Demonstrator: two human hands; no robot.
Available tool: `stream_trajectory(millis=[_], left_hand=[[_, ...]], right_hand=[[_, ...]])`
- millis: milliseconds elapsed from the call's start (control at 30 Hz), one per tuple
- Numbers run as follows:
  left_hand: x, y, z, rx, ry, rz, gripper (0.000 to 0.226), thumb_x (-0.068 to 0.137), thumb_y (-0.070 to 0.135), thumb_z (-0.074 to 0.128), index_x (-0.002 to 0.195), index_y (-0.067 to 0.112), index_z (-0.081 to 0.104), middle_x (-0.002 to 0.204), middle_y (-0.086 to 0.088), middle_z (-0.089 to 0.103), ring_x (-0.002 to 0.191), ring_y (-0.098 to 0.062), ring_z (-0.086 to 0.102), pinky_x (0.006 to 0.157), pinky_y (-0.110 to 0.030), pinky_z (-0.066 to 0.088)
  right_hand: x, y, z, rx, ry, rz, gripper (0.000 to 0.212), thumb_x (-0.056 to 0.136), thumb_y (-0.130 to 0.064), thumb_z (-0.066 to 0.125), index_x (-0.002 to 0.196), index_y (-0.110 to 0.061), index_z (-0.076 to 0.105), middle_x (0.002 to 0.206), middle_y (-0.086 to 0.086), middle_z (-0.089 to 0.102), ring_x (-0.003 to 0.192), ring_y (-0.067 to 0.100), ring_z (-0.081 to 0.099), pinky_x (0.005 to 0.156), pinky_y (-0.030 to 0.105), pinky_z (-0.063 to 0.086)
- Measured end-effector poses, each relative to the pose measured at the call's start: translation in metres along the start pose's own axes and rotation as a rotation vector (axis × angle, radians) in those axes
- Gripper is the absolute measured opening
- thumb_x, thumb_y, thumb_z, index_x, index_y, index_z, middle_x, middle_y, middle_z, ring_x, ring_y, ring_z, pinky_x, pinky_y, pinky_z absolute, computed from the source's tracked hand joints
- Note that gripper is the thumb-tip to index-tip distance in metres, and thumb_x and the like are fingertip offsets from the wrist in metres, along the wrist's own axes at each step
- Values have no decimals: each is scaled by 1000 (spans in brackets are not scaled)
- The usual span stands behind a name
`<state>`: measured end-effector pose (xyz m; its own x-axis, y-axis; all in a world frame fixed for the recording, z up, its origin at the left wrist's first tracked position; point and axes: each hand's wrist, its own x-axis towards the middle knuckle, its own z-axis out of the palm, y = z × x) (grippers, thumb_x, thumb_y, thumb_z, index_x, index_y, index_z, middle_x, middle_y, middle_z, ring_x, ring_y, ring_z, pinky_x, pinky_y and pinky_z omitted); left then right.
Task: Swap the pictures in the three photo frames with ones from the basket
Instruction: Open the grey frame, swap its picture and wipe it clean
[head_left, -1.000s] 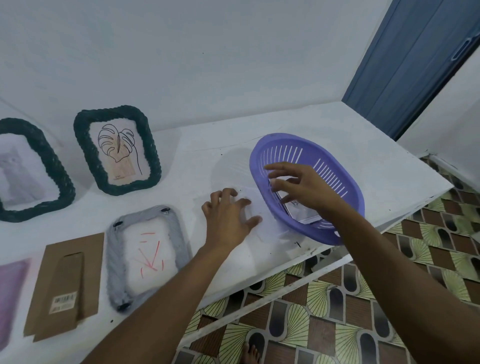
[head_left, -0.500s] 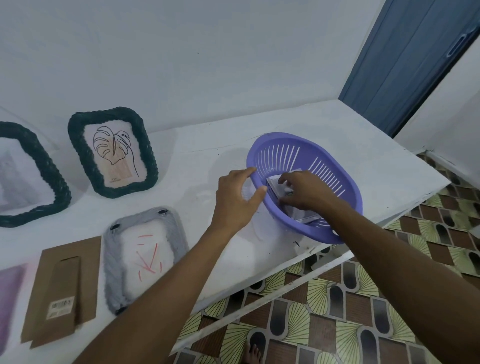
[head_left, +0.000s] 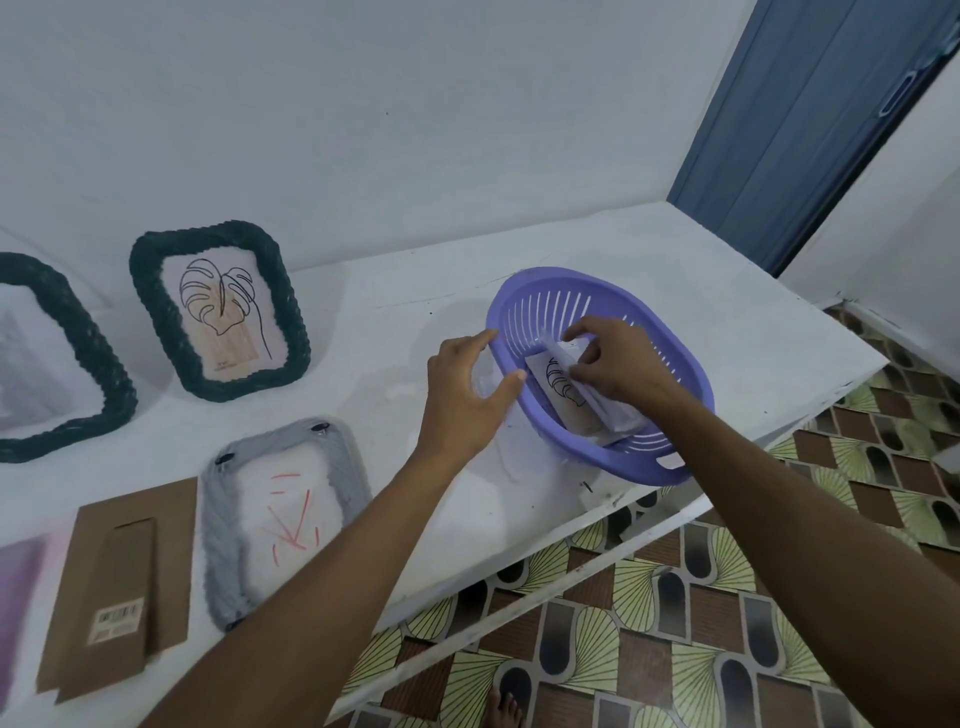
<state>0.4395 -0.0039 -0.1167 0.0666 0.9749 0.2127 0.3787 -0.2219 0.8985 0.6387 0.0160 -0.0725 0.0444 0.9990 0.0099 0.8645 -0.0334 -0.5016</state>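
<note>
A purple slotted basket (head_left: 693, 384) sits near the table's front edge and holds a small stack of pictures (head_left: 556, 387); the top one shows a black line drawing. My right hand (head_left: 615, 361) is inside the basket, pinching the edges of the pictures. My left hand (head_left: 465, 395) cups the basket's left rim, thumb on the rim. A grey woven frame (head_left: 221, 525) lies flat with a white sheet marked in red inside it. A dark green frame with a leaf drawing (head_left: 221, 312) leans on the wall. Another dark green frame (head_left: 78, 338) is cut off at the left.
A brown backing board (head_left: 111, 582) with a barcode label lies left of the grey frame, and a pinkish picture (head_left: 15, 592) lies at the left edge. The table's front edge (head_left: 519, 577) drops to a patterned floor. A blue door (head_left: 810, 119) stands at the right.
My left hand rose from the pale sheet on the table to the basket's left rim. My right hand sank into the basket and took hold of the pictures, uncovering a line drawing.
</note>
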Motion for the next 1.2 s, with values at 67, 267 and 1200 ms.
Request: stream_trajectory(millis=[67,267,1200], left_hand=[[0,2,-5,-78,25,-44,53,86,44,68,134,36,47,130,9,46,118,-9,45,92,-26,44],[0,5,-28,-141,67,-98,48,89,41,64,133,33,48,124,10,51,109,-5,49,89,-23,45],[-106,-50,-199,246,182,-152,30,88,20,69,115,29,65,90,10,64,77,3,55,75,-8,42]], right_hand=[[2,-7,-7,29,9,-8,37,76,-12,77,111,-18,64,74,-2,68,70,12,64,65,25,46],[9,-18,8,-156,-80,-23,45,75,-16,79,116,-22,63,115,6,65,87,17,56,73,28,45],[-67,-159,124,601,-207,-276,13,81,-10,75,91,-19,76,78,-5,68,65,0,58,65,8,42]])
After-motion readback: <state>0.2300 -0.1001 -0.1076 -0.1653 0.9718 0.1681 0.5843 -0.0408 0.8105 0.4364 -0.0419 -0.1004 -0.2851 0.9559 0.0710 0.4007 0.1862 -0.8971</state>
